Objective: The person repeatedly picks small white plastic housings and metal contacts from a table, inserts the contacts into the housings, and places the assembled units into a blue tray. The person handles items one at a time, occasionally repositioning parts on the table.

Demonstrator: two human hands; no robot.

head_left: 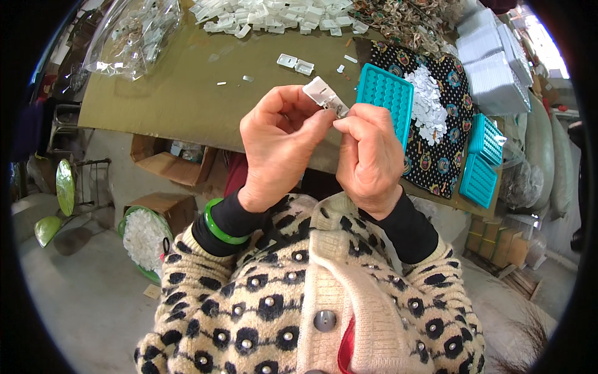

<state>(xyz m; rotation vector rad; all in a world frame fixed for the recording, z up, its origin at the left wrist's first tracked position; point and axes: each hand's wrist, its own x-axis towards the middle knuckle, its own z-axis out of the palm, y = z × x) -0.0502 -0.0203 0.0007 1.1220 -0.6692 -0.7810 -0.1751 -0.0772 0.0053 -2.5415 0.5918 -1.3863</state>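
My left hand (pixel 274 140) pinches a small white plastic box (pixel 319 91) between thumb and fingers, above the near edge of the table. The box has its lid tipped up. Something small and brownish shows inside, too small to name. The fingers of my right hand (pixel 372 156) are pressed together at the box's near right corner; whether they grip the box or a small part in it is hidden. Just beyond, another white box (pixel 295 64) lies unfolded on the table. A teal tray with rows of hollows (pixel 385 93) lies right of my hands.
White boxes (pixel 274 17) are heaped at the back, beside tangled brownish pieces (pixel 414 22). White paper pieces (pixel 427 103) lie on a patterned cloth (pixel 460 87). A clear plastic bag (pixel 134 37) sits far left. More teal trays (pixel 479 177) and white stacks (pixel 492 75) stand right.
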